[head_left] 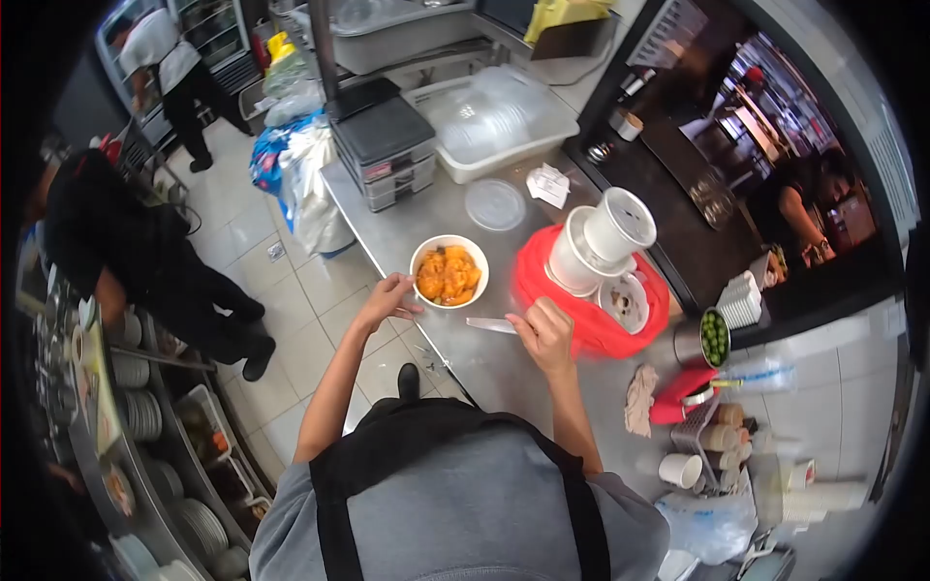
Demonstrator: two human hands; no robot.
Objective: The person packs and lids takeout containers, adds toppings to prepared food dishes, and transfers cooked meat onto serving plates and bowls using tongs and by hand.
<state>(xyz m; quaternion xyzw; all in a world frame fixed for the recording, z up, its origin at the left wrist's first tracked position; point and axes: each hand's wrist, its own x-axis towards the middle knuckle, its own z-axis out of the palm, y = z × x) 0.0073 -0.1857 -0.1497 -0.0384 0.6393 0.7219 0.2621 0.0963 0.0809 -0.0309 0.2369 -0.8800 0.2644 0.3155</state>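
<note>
A round white bowl (417, 281) holding orange food (449, 274) stands near the left edge of the metal counter (426, 339). The fingers of my left hand (389, 298) are at the bowl's lower left rim, curved and partly apart. My right hand (544, 332), to the right of and below the bowl, is closed around the end of a pale flat utensil (492, 324) that points left. Behind the bowl lies a clear round lid (495, 204). Stacked white containers (594, 239) stand on a red bag (528, 276) beyond my right hand.
Two people (126, 247) (172, 60) stand on the left, and another person (804, 208) is beyond the pass window. A white tub of clear lids (465, 165) and black-topped drawers (383, 121) are at the back. Green limes (715, 339) fill a metal container at right.
</note>
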